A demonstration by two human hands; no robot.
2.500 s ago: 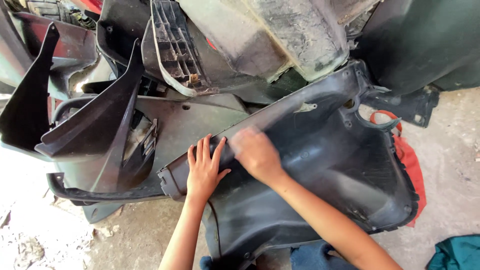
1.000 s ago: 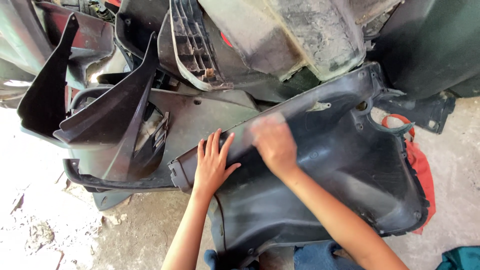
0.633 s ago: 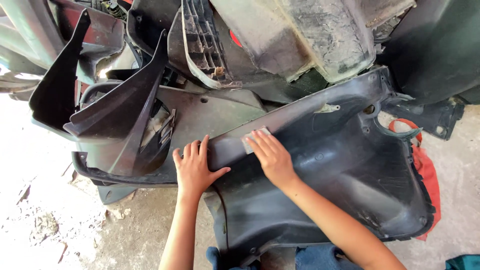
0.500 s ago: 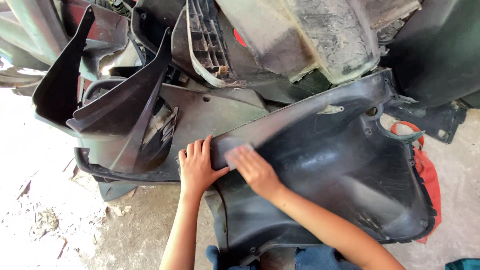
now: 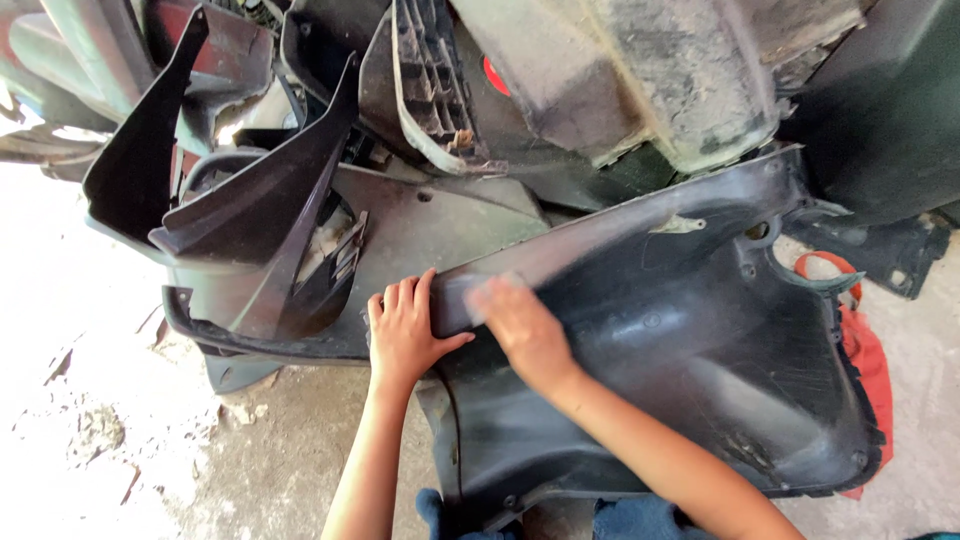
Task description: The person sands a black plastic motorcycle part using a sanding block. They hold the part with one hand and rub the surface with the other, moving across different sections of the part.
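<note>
A large black plastic body panel (image 5: 700, 330) lies tilted in front of me, hollow side up. My left hand (image 5: 403, 335) presses flat on its left end, fingers spread and thumb lying across the panel. My right hand (image 5: 525, 330) is blurred with motion on the panel's upper rim, just right of my left hand. Under its fingertips is a small pale grey sheet (image 5: 482, 293), pressed against the rim. My right forearm crosses the panel from the lower right.
More dark body panels (image 5: 260, 230) are piled to the left and behind, with a ribbed grille part (image 5: 430, 80) above. A red cloth (image 5: 865, 360) lies under the panel's right edge. The dusty concrete floor (image 5: 120, 430) shows at the lower left.
My right hand has rubbed back and forth along the rim with the grey sheet and now sits further left, close to my left hand. My left hand stays pressed on the panel's end.
</note>
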